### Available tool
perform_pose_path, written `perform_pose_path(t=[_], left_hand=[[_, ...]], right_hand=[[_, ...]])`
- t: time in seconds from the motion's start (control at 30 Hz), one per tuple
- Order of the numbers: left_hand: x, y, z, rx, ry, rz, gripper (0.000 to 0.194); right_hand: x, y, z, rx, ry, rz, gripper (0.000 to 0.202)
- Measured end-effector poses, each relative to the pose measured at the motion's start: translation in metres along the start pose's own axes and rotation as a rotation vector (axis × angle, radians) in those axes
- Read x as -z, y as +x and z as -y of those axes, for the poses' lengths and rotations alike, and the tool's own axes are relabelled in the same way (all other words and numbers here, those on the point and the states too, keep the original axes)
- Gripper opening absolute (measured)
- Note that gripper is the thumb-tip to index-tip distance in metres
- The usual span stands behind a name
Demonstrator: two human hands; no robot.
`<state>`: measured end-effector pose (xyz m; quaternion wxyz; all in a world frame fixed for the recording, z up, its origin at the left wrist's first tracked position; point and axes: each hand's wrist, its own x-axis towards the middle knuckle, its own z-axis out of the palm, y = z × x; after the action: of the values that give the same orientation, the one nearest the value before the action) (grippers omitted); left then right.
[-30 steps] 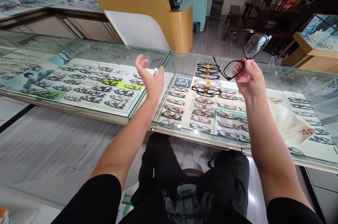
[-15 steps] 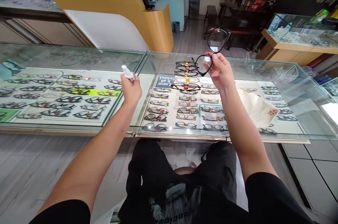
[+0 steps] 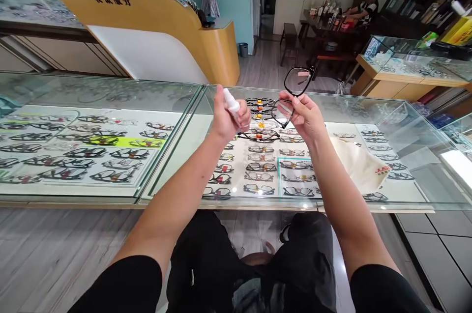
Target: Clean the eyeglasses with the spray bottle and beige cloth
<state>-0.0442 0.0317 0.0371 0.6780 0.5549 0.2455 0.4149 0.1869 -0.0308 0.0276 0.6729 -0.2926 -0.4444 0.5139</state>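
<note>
The left grip (image 3: 226, 121) has brought the white bottle (image 3: 231, 100) closer to the black-framed glasses (image 3: 296, 82).

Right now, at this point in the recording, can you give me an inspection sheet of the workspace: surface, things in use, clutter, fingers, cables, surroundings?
Surface: clear glass display counter, with rows of eyeglass frames showing through.
Things in use: small white bottle and black-framed eyeglasses, both held above the counter, apart from each other.
Clutter: cream cloth with red lettering, beside the right forearm.
Fingers: left fingers wrapped around the bottle; right fingers gripping the eyeglasses.
Cables: nothing seen.
Surroundings: yellow desk with white panel; seated person at a dark table beyond.
</note>
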Motion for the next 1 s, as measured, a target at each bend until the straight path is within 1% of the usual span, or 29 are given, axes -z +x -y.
perform_pose_path(t=[0.07,0.13,0.23,0.3,0.37,0.47,0.53,0.6,0.67,0.83,1.0], left_hand=[[0.003,-0.002,0.003,0.069,-0.044,0.05,0.092],[0.009,-0.004,0.005,0.103,-0.072,0.086,0.092],[0.016,-0.007,0.004,0.107,-0.072,0.122,0.091],[0.017,-0.008,0.005,0.083,-0.045,0.138,0.091],[0.015,-0.008,0.008,0.012,0.0,0.122,0.091],[0.012,-0.007,0.016,-0.131,0.115,0.027,0.088],[0.011,-0.006,0.02,-0.198,0.212,-0.03,0.082],[0.01,-0.007,0.022,-0.243,0.295,-0.054,0.077],[0.01,-0.008,0.023,-0.281,0.353,-0.052,0.076],[0.011,-0.008,0.024,-0.302,0.407,-0.029,0.077],[0.009,-0.008,0.025,-0.251,0.367,-0.012,0.076]], right_hand=[[-0.004,-0.003,0.0,-0.018,-0.011,0.002,0.045],[-0.008,-0.006,-0.001,-0.039,-0.026,0.006,0.045],[-0.016,-0.011,-0.003,-0.085,-0.063,0.029,0.046],[-0.021,-0.015,-0.004,-0.117,-0.085,0.053,0.047],[-0.026,-0.018,-0.007,-0.151,-0.097,0.077,0.048],[-0.03,-0.022,-0.012,-0.196,-0.093,0.115,0.044],[-0.033,-0.023,-0.016,-0.221,-0.084,0.137,0.041],[-0.035,-0.025,-0.019,-0.248,-0.082,0.154,0.041],[-0.039,-0.026,-0.02,-0.274,-0.09,0.172,0.042],[-0.046,-0.029,-0.02,-0.303,-0.104,0.213,0.045],[-0.046,-0.029,-0.018,-0.297,-0.092,0.224,0.043]])
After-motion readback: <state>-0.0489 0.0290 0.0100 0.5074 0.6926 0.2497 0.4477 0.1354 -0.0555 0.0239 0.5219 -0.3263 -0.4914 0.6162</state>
